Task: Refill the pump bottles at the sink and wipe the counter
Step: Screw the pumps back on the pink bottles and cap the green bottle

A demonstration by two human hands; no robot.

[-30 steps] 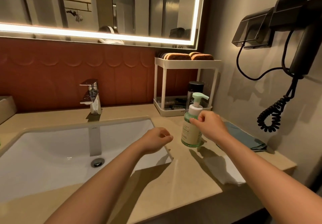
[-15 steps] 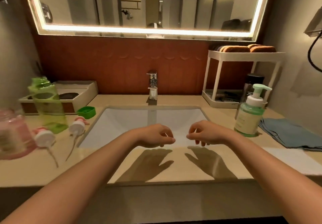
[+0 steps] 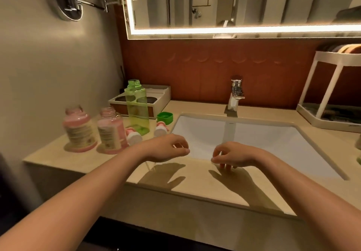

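Two uncapped pink bottles (image 3: pixel 79 128) (image 3: pixel 111 130) stand at the left end of the beige counter (image 3: pixel 195 184). Behind them is a tall, nearly empty green refill bottle (image 3: pixel 136 107) with its green cap (image 3: pixel 165 118) lying beside it. Two white pump heads (image 3: pixel 134 136) (image 3: pixel 161 129) lie on the counter near the bottles. My left hand (image 3: pixel 168 148) hovers over the sink's front left corner, fingers loosely curled, holding nothing. My right hand (image 3: pixel 232 156) hangs over the sink's front rim, also loosely curled and holding nothing.
The white sink (image 3: pixel 244 139) fills the middle, with a chrome tap (image 3: pixel 235 96) behind it. A white tray (image 3: pixel 148 100) sits at the back left. A white two-tier rack (image 3: pixel 332 94) stands at the back right. A swing-arm mirror (image 3: pixel 68 0) juts from the left wall.
The view has swung left from the green pump bottle to the pink bottles. My right hand let go of that pump bottle, and both hands now hover over the sink's front.
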